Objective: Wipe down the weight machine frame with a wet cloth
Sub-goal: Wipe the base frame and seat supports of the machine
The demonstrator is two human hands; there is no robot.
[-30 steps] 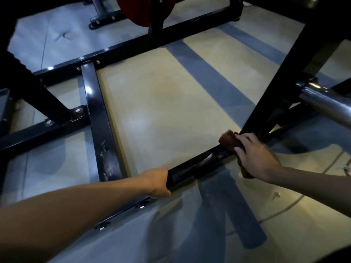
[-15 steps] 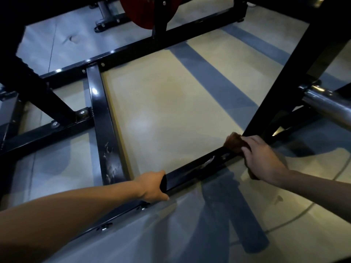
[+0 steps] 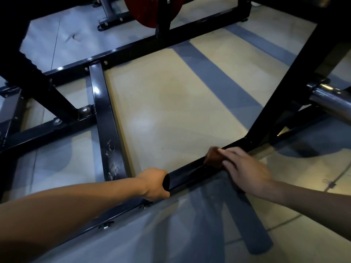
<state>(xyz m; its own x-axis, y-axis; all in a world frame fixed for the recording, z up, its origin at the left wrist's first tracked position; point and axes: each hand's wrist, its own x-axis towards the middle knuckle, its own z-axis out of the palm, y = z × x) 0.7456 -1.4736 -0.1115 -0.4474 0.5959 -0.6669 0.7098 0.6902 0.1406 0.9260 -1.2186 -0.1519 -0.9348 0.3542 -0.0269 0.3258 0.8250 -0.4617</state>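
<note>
The person is crouched over the black frame [image 3: 191, 173] of the weight machine, midway through wiping its low front bar. The right hand [image 3: 245, 169] presses a brown cloth [image 3: 213, 157] onto the top of the bar, fingers laid fairly flat over it; motion blur hides whether they curl round it. The left hand [image 3: 154, 184] grips the same bar, fingers wrapped over the far edge, steadying. Next, I'd judge, the cloth must slide along the bar between the two hands. Most of the cloth lies hidden beneath the fingers, and the red plate [image 3: 152, 10] above is cut off.
</note>
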